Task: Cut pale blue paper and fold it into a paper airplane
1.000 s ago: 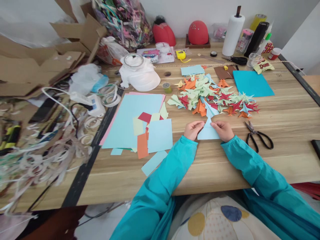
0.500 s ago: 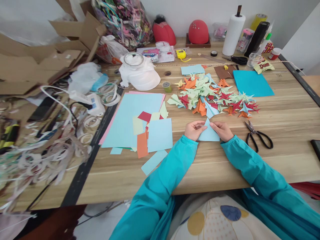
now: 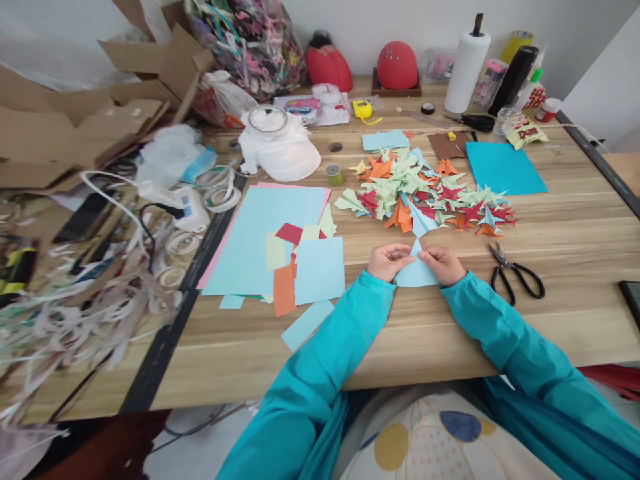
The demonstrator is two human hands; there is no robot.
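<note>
Between my two hands is a light blue sheet of paper (image 3: 416, 272), its top folded to a point and its lower edge wide. My left hand (image 3: 389, 261) pinches its left side, thumb on top. On the opposite side my right hand (image 3: 443, 264) grips the paper near the tip, fingers curled. Just beyond the tip lies a heap of folded paper shapes (image 3: 407, 180) in pale green, orange, red and blue. To the left rest a light blue paper square (image 3: 320, 270) and a larger stack of blue sheets (image 3: 245, 247) with small coloured scraps on it.
Black-handled pliers (image 3: 515, 273) lie right of my right hand. A bright blue sheet (image 3: 506, 168) is at the back right, near a yellow tape measure (image 3: 362, 108) and a white cylinder (image 3: 467, 73). Tangled ribbons (image 3: 85, 313) and cardboard boxes (image 3: 65, 127) crowd the left.
The paper's lower edge looks slightly curved now and its tip sits a little lower. My right hand has shifted slightly left and down; both hands keep their hold.
</note>
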